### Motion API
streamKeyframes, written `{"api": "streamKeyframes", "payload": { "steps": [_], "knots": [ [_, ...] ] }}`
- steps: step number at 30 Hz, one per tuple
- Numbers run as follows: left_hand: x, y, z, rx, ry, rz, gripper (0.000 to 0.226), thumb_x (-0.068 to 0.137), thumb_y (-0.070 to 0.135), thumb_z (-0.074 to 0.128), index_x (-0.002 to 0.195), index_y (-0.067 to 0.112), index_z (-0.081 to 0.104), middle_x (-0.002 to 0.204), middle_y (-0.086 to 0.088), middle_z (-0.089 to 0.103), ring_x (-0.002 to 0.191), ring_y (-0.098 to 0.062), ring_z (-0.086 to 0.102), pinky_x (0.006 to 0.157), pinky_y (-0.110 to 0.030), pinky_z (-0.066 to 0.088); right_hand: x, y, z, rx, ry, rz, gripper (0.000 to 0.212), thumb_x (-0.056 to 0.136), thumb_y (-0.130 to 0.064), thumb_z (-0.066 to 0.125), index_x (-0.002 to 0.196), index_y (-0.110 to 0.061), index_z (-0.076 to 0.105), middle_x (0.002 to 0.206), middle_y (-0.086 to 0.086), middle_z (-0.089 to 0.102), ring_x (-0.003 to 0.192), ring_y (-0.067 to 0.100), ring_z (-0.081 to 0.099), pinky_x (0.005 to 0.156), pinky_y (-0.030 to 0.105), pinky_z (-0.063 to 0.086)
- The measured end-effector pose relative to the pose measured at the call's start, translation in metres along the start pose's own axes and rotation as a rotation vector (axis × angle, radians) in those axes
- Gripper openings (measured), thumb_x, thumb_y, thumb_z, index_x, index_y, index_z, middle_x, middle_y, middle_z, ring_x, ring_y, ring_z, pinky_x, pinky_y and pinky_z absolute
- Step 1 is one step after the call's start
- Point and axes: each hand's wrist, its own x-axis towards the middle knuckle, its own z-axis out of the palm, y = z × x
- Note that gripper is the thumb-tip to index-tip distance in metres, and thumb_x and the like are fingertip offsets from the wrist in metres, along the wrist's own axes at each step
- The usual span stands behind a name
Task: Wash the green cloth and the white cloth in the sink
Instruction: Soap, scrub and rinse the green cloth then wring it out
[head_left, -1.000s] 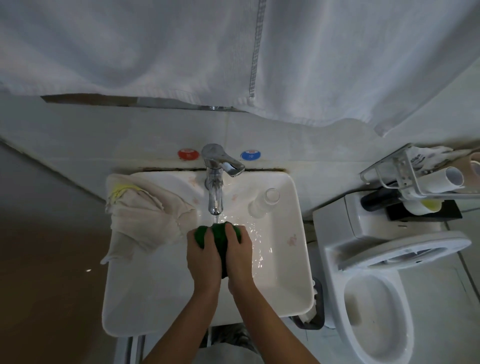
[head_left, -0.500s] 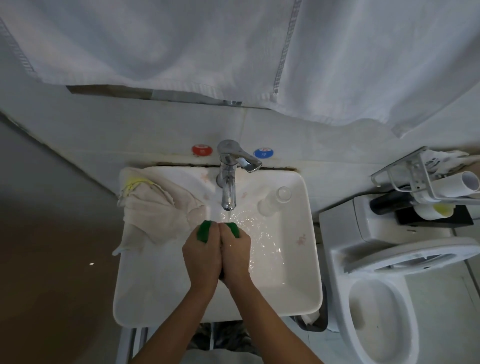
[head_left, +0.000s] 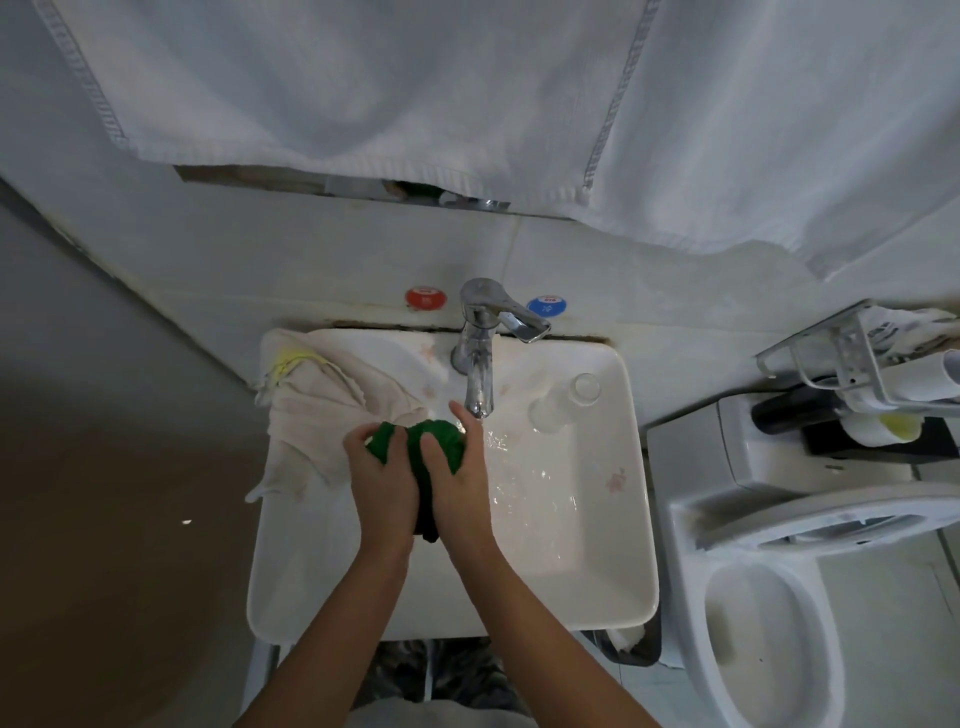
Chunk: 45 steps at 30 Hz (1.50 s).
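- At frame centre, just below the tap (head_left: 479, 364), the left hand (head_left: 384, 480) and right hand (head_left: 457, 480) both grip the bunched green cloth (head_left: 434, 441) over the sink (head_left: 597, 571).
- Left of it, the white cloth (head_left: 322, 415) drapes over the sink's upper-left rim, seemingly still to be washed.
- Rubbing the folds together under the stream should clean best; keep the bundle low to limit splashing.

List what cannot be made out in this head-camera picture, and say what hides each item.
- Lower green cloth: covered by left hand and right hand.
- Water stream from tap: too faint.
- Shelf items: cut by right edge.
- Wall: behind hanging towel.
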Motion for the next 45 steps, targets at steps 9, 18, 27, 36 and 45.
{"api": "streamKeyframes", "payload": {
  "steps": [9, 18, 27, 36, 45],
  "knots": [
    [-0.012, 0.006, -0.008, 0.211, -0.054, 0.295, 0.015, 0.095, 0.011, 0.048, 0.103, 0.022, 0.053, 0.113, -0.003, 0.052, 0.095, 0.011, 0.053, 0.078, -0.005, 0.04, -0.001, -0.008, 0.009, 0.038, 0.085, -0.275, 0.019, 0.087, -0.02, 0.057, 0.084, -0.038, 0.065, 0.082, -0.013, 0.067, 0.082, 0.007, 0.063, 0.078, 0.027, 0.051],
    [-0.016, 0.002, -0.021, 0.279, -0.076, 0.507, 0.04, 0.082, 0.054, 0.042, 0.091, 0.017, 0.053, 0.081, 0.001, 0.055, 0.068, -0.005, 0.053, 0.061, -0.017, 0.041, 0.002, -0.024, 0.017, 0.248, 0.144, 0.075, 0.027, 0.078, -0.019, 0.063, 0.054, -0.018, 0.052, 0.057, -0.001, 0.046, 0.061, 0.017, 0.046, 0.06, 0.033, 0.042],
    [-0.012, 0.011, -0.02, 0.176, -0.132, 0.487, 0.024, 0.075, 0.02, 0.048, 0.051, 0.017, 0.041, 0.045, -0.003, 0.042, 0.042, -0.014, 0.039, 0.042, -0.033, 0.037, -0.002, -0.021, 0.016, 0.177, 0.193, 0.099, 0.033, 0.078, 0.005, 0.051, 0.053, -0.012, 0.038, 0.048, -0.003, 0.032, 0.051, 0.015, 0.032, 0.05, 0.027, 0.029],
    [-0.015, 0.052, -0.004, 0.191, -0.1, 0.52, 0.026, 0.084, 0.027, 0.05, 0.06, 0.018, 0.049, 0.051, 0.0, 0.05, 0.049, -0.018, 0.047, 0.049, -0.032, 0.041, -0.001, -0.072, 0.005, 0.009, 0.235, -0.066, 0.032, 0.095, -0.024, 0.051, 0.064, -0.014, 0.05, 0.059, 0.001, 0.048, 0.06, 0.013, 0.047, 0.061, 0.034, 0.041],
    [-0.03, 0.106, 0.028, 0.215, -0.268, 0.446, 0.023, 0.095, 0.04, 0.048, 0.08, 0.023, 0.051, 0.072, 0.006, 0.06, 0.07, -0.014, 0.059, 0.065, -0.033, 0.048, 0.01, -0.131, -0.031, -0.131, 0.327, -0.25, 0.029, 0.097, -0.029, 0.051, 0.072, -0.016, 0.058, 0.067, -0.002, 0.06, 0.068, 0.013, 0.057, 0.068, 0.033, 0.049]
  ]
}}
